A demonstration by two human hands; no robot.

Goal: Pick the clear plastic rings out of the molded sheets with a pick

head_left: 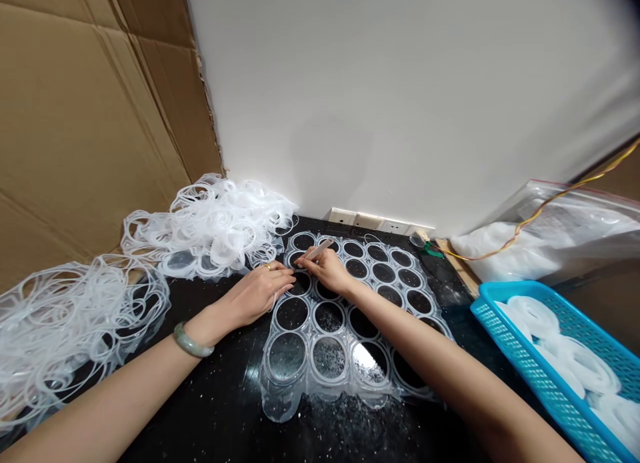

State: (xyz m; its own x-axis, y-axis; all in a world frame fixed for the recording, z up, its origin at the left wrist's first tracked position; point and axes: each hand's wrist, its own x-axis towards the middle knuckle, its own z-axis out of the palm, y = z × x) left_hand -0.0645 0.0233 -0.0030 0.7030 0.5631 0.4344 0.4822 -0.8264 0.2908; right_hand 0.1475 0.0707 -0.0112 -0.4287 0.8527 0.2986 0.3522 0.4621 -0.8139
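Note:
A translucent silicone sheet (345, 329) moulded with rows of rings lies flat on the black speckled countertop (220, 396). My left hand (260, 291), a green bangle on its wrist, rests with its fingers pressed on the sheet's far left part, next to a ring. My right hand (327, 268) is closed round a thin pale tool (317, 251), whose tip meets the sheet close to my left fingertips. Both hands work at the sheet's far left rings.
Heaps of trimmed translucent ring scrap (210, 223) lie at the left and far left (65, 323). A blue plastic basket (560, 376) with white rings stands at the right, a clear zip bag (555, 236) behind it. Cardboard (90, 103) stands left, a white wall behind.

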